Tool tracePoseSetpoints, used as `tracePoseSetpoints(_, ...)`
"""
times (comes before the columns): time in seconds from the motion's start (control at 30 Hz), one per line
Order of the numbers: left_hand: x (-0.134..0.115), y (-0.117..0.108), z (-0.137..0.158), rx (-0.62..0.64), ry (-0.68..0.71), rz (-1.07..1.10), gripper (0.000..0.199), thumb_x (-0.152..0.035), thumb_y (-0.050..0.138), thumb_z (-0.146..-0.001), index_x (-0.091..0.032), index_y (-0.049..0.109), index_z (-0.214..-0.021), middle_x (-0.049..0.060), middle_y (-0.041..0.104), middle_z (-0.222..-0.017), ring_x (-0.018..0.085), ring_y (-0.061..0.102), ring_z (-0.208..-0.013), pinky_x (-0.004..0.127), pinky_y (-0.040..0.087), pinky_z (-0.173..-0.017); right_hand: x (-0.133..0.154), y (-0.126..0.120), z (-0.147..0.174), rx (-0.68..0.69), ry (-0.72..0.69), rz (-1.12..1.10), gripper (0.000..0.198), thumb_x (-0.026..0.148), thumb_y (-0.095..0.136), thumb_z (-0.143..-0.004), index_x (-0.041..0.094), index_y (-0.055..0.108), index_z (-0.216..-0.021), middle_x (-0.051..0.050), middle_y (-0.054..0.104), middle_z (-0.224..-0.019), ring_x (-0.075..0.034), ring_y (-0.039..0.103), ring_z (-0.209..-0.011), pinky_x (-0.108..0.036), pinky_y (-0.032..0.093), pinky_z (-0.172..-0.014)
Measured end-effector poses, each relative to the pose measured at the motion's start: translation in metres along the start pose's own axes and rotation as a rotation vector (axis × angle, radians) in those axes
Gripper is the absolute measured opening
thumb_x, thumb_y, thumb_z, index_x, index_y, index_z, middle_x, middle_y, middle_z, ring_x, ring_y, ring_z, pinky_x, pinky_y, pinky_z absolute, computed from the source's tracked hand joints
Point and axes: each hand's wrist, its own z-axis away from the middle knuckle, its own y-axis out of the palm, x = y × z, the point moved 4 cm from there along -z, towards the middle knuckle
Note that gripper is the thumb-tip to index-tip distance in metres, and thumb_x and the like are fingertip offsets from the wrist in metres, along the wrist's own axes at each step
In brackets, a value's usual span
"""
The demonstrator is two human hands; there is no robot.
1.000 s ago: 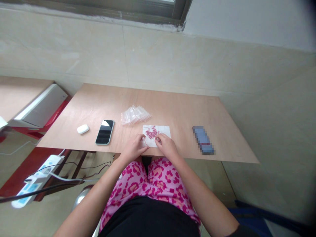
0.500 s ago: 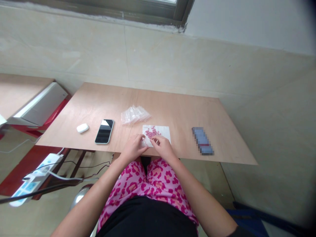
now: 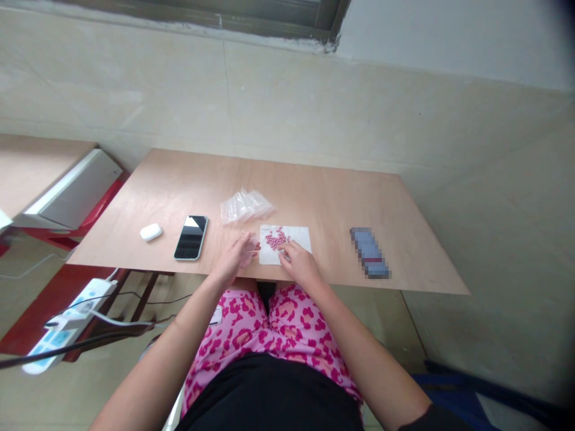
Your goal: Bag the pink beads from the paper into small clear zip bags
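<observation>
My left hand is closed around a small clear plastic bag, beside the left edge of a white sheet of paper. A few pink specks show at the bag's right side. On the paper lies a loose pile of small pink beads. My right hand rests over the paper's lower right part, fingers curled and fingertips at the pile's near edge. Whatever is between those fingertips is too small to make out.
Behind my hands lies a fanned stack of clear plastic bags. To the left are a phone and a white earbud case; to the right, a blurred-out phone-like object. A power strip sits below the table's left edge.
My left hand has moved left, off the paper, with the bag now showing in it. My right hand has shifted slightly right, its fingertips at the bead pile.
</observation>
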Motion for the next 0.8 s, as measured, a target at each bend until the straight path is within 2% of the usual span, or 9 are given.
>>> tracePoseSetpoints(0.07, -0.001, -0.001, 0.001, -0.008, -0.070, 0.148, 0.050, -0.063, 0.056, -0.093, -0.017, 0.064, -0.109, 0.010, 0.073, -0.100, 0.024, 0.071, -0.092, 0.039, 0.056, -0.085, -0.001, 0.000, 0.000, -0.005, 0.002, 0.003, 0.018, 0.025, 0.056, -0.098, 0.024, 0.071, -0.109, -0.006, 0.069, -0.109, -0.020, 0.066, -0.099, -0.027, 0.049, -0.088)
tracePoseSetpoints(0.2, -0.007, 0.000, 0.003, 0.055, -0.093, 0.304, 0.051, -0.065, 0.051, -0.095, -0.017, 0.065, -0.107, 0.010, 0.073, -0.100, 0.023, 0.072, -0.092, 0.041, 0.058, -0.089, -0.002, 0.001, -0.001, -0.020, -0.011, 0.002, 0.020, 0.024, 0.057, -0.097, 0.023, 0.069, -0.113, -0.006, 0.069, -0.111, -0.020, 0.066, -0.098, -0.027, 0.049, -0.087)
tracePoseSetpoints(0.4, -0.011, 0.002, 0.005, 0.065, -0.081, 0.250, 0.058, -0.071, 0.045, -0.095, -0.019, 0.067, -0.109, 0.011, 0.074, -0.101, 0.025, 0.073, -0.095, 0.044, 0.060, -0.088, 0.000, 0.002, 0.000, -0.025, -0.028, 0.005, 0.017, 0.025, 0.055, -0.099, 0.023, 0.070, -0.107, -0.006, 0.069, -0.109, -0.020, 0.066, -0.095, -0.028, 0.049, -0.085)
tracePoseSetpoints(0.53, -0.012, 0.003, 0.006, 0.072, -0.089, 0.260, 0.057, -0.070, 0.047, -0.094, -0.019, 0.068, -0.107, 0.011, 0.074, -0.101, 0.025, 0.073, -0.095, 0.044, 0.060, -0.089, 0.000, 0.002, -0.001, -0.022, -0.041, 0.001, 0.021, 0.025, 0.058, -0.098, 0.024, 0.070, -0.115, -0.007, 0.069, -0.114, -0.021, 0.066, -0.100, -0.029, 0.050, -0.087)
tracePoseSetpoints(0.7, -0.010, 0.002, 0.005, 0.060, -0.092, 0.233, 0.056, -0.071, 0.048, -0.093, -0.019, 0.067, -0.105, 0.010, 0.074, -0.098, 0.025, 0.073, -0.092, 0.041, 0.060, -0.083, 0.000, 0.002, -0.001, -0.002, -0.043, 0.001, 0.020, 0.024, 0.057, -0.098, 0.024, 0.071, -0.114, -0.007, 0.069, -0.112, -0.021, 0.066, -0.100, -0.029, 0.050, -0.089)
tracePoseSetpoints(0.8, -0.004, -0.001, 0.002, 0.021, -0.085, 0.135, 0.057, -0.070, 0.050, -0.092, -0.018, 0.067, -0.107, 0.011, 0.074, -0.098, 0.025, 0.073, -0.088, 0.037, 0.058, -0.077, 0.001, 0.003, 0.000, -0.004, -0.051, -0.001, 0.024, 0.024, 0.058, -0.098, 0.025, 0.069, -0.119, -0.006, 0.068, -0.113, -0.020, 0.065, -0.100, -0.028, 0.050, -0.089)
